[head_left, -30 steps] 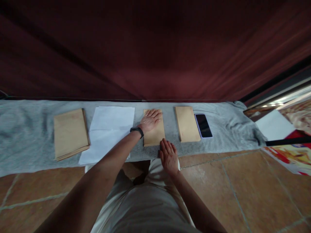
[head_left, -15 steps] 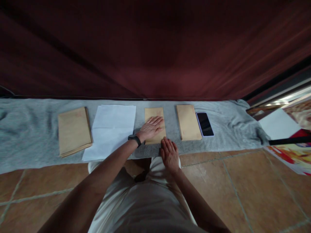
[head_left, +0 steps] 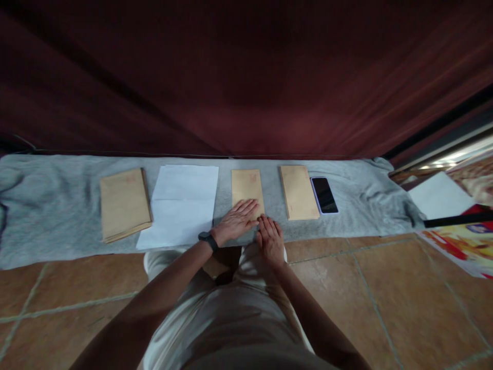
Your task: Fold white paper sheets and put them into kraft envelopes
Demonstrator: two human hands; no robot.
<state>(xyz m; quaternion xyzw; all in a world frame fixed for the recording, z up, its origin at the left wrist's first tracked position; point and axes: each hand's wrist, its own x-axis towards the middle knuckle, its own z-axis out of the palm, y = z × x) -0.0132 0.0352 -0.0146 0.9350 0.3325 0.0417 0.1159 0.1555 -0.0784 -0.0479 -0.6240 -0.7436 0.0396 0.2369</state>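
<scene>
A brown paper envelope (head_left: 246, 184) with faint red print lies on the grey cloth in front of me. My left hand (head_left: 239, 218) rests flat across its near end, fingers stretched to the right, a dark watch (head_left: 208, 239) on the wrist. At the envelope's near right corner is my right hand (head_left: 270, 237), its fingers extended and touching or almost touching the paper. The lower edge of the envelope is hidden under the left hand. Neither hand grips anything.
Left of the envelope lie white paper sheets (head_left: 183, 205) with a crease, then a stack of brown envelopes (head_left: 125, 205). To the right are another envelope stack (head_left: 299, 192) and a phone (head_left: 324, 195). A dark red curtain (head_left: 246, 92) hangs behind the grey cloth (head_left: 365, 200).
My left hand has slid down the envelope toward me, uncovering the red print near its top. My right hand has stayed by the near corner.
</scene>
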